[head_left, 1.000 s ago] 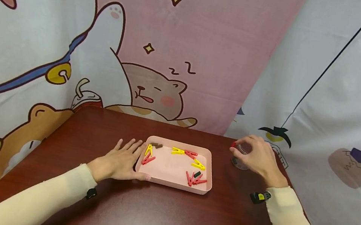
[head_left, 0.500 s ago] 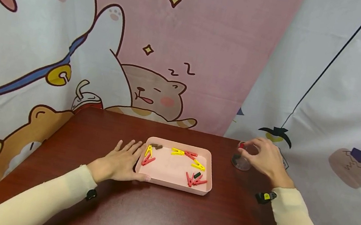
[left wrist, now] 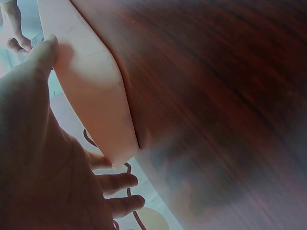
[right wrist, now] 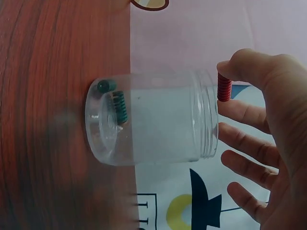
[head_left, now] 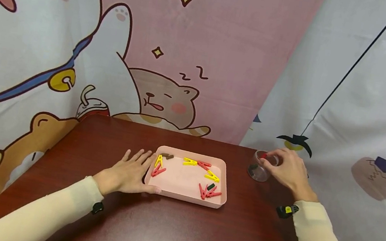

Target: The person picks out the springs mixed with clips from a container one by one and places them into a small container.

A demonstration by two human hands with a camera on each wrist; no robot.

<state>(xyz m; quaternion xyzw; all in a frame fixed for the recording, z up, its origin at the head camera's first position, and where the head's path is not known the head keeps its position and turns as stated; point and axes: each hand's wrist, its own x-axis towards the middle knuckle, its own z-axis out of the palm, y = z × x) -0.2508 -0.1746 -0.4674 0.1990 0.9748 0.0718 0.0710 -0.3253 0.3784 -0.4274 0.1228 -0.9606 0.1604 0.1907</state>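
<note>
My right hand (head_left: 289,172) pinches a small red spring (right wrist: 224,88) between thumb and index finger, right at the mouth of a clear jar (right wrist: 163,120). Its other fingers are spread beside the rim. Two green springs lie at the bottom of the jar, one a coiled green spring (right wrist: 119,108), the other seen end-on. My left hand (head_left: 129,174) rests at the left end of a pink tray (head_left: 182,176), fingers straight, thumb along the near wall. Inside the tray are red and yellow plastic clips (head_left: 190,162), brown springs (head_left: 169,157) and a dark green spring (head_left: 210,186).
The jar stands upright near the back right of the brown table (head_left: 178,232), to the right of the tray. A cartoon-printed cloth (head_left: 227,80) hangs behind the table and along its right side.
My right hand has moved a little to the right with the red spring, from the jar's left side to over its mouth. The left hand and tray have stayed in place.
</note>
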